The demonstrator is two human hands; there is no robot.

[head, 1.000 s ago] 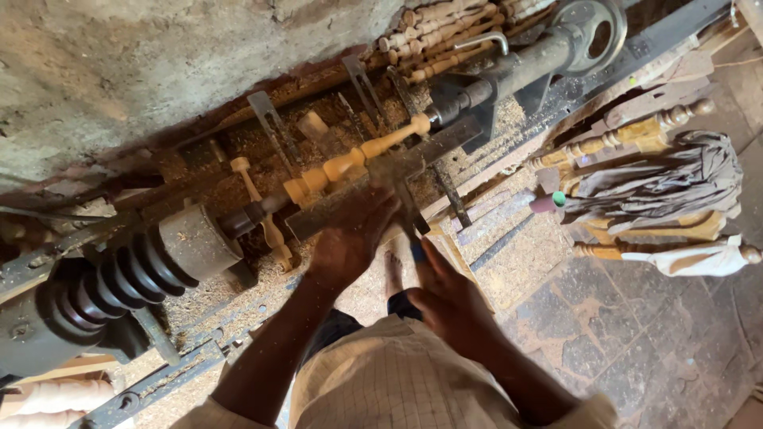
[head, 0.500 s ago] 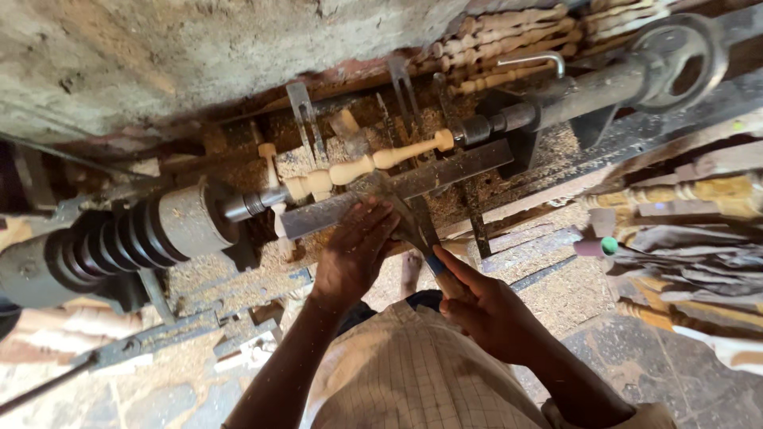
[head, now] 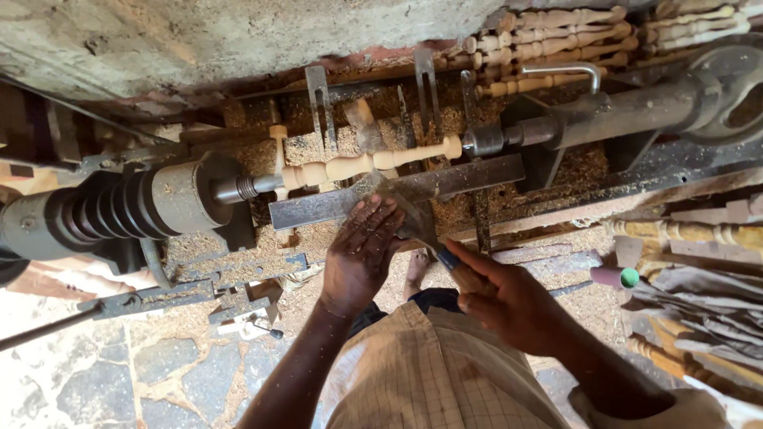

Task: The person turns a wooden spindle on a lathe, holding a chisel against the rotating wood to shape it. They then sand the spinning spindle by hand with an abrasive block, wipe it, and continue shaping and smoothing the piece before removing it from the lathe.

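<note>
A pale turned wooden spindle (head: 367, 164) is mounted between the headstock (head: 171, 199) and the tailstock (head: 548, 131) of a lathe. A flat metal tool rest (head: 469, 181) runs in front of it. My left hand (head: 362, 254) lies on the tool rest, fingers pressing down on the blade of a chisel (head: 413, 218). My right hand (head: 509, 298) grips the chisel's wooden handle lower down. The blade tip points at the spindle's middle.
Sawdust covers the lathe bed. Finished turned spindles (head: 572, 40) are stacked by the rough wall behind. More spindles and grey cloth (head: 699, 294) lie at the right. A stepped pulley (head: 87, 214) sits at the left, over a stone floor (head: 119, 373).
The view has shifted so the lathe sits more centred. My hands have moved up with the chisel onto the tool rest, closer to the spindle.
</note>
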